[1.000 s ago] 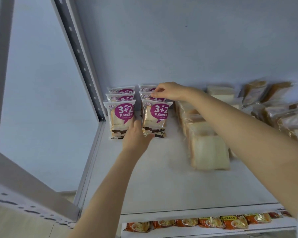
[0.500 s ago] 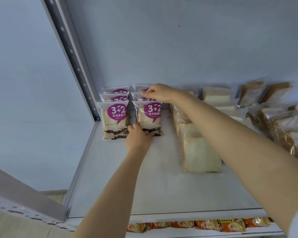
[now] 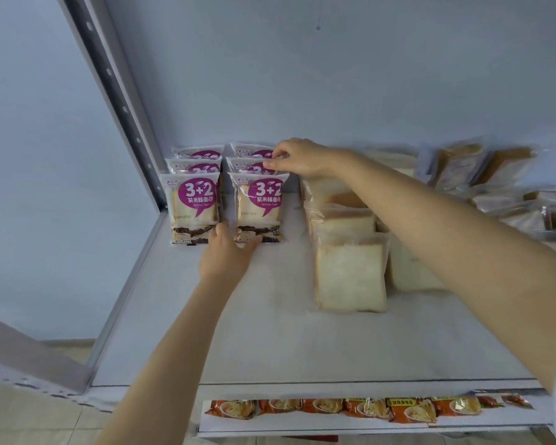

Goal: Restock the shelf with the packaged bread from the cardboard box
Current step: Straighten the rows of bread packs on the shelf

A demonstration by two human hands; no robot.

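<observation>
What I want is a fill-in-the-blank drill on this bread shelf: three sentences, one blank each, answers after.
1. The purple-label packs stand in ____ columns at the left end of the shelf.
2. The right hand pinches the top of a pack in the ____ column.
3. The left hand touches the front packs at their ____ edge.
Missing words: two; right; bottom.

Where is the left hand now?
Head view, left of centre: the left hand is low on the shelf, at the foot of the two front purple packs.
</observation>
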